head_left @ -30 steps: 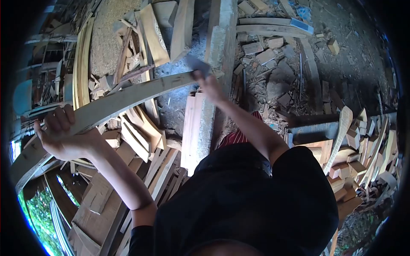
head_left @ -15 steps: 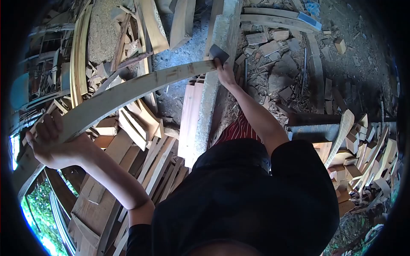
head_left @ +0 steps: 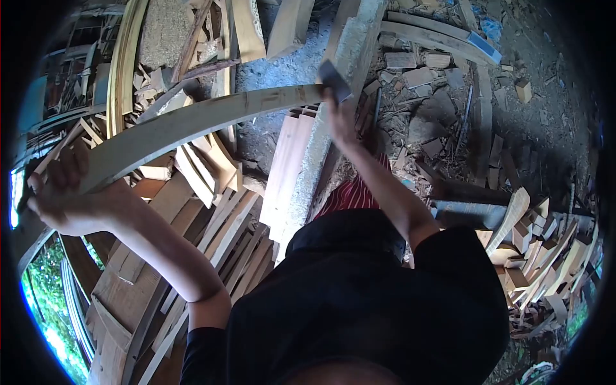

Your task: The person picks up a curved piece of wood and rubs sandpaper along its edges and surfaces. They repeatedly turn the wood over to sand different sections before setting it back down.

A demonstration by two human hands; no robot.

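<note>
A long, curved wooden plank (head_left: 192,119) stretches from the left edge to the upper middle, raised over the wood pile. My left hand (head_left: 70,199) is wrapped round its wide left part, fingers curled over the top edge. At the narrow far end, my right hand (head_left: 340,122) is closed, its fingertips at a dark grey rectangular block (head_left: 335,81) that overlaps the plank's tip. Darker marks run across the plank near that end. Shadow partly hides the left fingers.
Below the plank lie stacked boards (head_left: 144,263) and short offcuts (head_left: 199,170). A concrete ledge (head_left: 333,90) runs beside pinkish boards (head_left: 287,160). Rubble and wood scraps (head_left: 430,119) cover the ground on the right, with another offcut heap (head_left: 532,250) at lower right.
The background has shifted right and slightly up at the top as my view turned. My left hand sits a little further left; the dark block has tilted and shifted slightly right with my right hand.
</note>
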